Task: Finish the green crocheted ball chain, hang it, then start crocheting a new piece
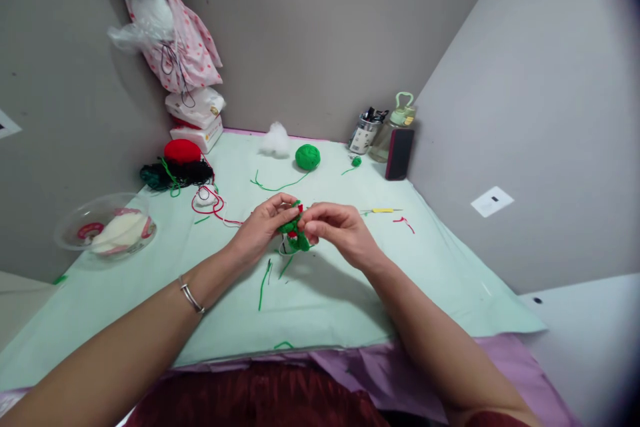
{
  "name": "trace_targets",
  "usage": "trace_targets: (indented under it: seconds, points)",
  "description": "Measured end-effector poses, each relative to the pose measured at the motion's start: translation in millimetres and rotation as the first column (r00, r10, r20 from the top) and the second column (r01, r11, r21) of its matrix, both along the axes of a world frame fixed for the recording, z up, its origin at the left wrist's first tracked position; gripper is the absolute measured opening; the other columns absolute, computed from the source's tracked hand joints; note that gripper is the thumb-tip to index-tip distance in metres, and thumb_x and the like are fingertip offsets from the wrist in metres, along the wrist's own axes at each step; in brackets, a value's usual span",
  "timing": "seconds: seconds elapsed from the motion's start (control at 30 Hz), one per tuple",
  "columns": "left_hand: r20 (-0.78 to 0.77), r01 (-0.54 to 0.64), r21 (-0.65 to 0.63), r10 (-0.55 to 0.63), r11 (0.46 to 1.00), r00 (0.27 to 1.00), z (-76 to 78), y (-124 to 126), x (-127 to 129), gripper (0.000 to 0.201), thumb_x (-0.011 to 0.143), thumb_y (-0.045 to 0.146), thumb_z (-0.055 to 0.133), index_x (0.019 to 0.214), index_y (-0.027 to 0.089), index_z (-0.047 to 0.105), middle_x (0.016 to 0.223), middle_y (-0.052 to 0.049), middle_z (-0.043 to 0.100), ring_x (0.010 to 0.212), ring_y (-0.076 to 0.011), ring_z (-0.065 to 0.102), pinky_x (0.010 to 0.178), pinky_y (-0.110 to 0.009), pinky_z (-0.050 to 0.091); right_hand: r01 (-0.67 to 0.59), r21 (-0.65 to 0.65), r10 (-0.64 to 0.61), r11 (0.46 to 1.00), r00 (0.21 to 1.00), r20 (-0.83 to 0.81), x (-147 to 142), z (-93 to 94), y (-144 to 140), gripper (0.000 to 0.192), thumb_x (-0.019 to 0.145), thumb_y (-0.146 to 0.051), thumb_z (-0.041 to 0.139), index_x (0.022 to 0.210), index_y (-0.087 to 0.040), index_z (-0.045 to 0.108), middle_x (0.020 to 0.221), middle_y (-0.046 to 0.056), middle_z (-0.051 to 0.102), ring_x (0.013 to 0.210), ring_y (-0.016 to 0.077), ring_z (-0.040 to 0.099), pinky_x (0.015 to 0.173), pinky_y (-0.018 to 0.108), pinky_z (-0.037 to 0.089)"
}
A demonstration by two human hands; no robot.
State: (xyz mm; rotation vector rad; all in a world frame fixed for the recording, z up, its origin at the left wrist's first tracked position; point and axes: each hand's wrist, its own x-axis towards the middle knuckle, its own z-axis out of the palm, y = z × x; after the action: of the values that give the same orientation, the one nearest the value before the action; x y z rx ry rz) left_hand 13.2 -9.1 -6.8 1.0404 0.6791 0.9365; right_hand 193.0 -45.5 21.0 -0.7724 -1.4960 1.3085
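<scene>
A pale green tablecloth [350, 293] carries a green yarn ball [307, 157], stuffing tuft [275, 140] and plastic bowl [75, 217].

Most of the small green and red crocheted piece [294, 232] is covered by our left hand [263, 230] and right hand [337, 230], so we cannot make out its shape, nor tell how firm each grip on it is. Just below it a small white thing [286, 248] peeks out, too hidden to name. The contents of the clear glass jar [365, 133] at the back of the surface are too small to identify. The black object above the pink dotted fabric bag [187, 53] is cut off by the top edge. Both our forearms run out past the bottom edge. The far right corner is blurred dark.
</scene>
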Motion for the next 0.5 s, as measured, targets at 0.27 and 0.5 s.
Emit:
trace_targets:
  seconds: [0.27,0.5]
  points:
    - [0.013,0.005,-0.055,-0.004,0.998,1.0,2.6,5,-5,0.027,0.08,0.034,0.083,0.096,0.02,0.068,0.083,0.001,0.071,0.076,-0.015,0.07,0.075,-0.028,0.053,0.296,0.393,-0.388,0.871,0.904,0.18,13,-1.1,9,0.009,0.091,-0.029,0.07,0.09,-0.022,0.076,0.094,0.005,0.067,0.08,0.0153,0.062,0.066,0.028,0.054]
    - [0.033,0.003,-0.064,-0.001,0.998,0.999,5.9,3,-3,0.026,0.078,0.032,0.084,0.094,0.019,0.068,0.083,0.002,0.069,0.072,-0.0143,0.069,0.073,-0.028,0.054,0.265,0.641,-0.573,0.721,0.747,0.336,12,-5.7,8,0.014,0.097,-0.021,0.062,0.095,-0.023,0.076,0.077,0.001,0.06,0.069,0.0142,0.056,0.063,0.027,0.047]
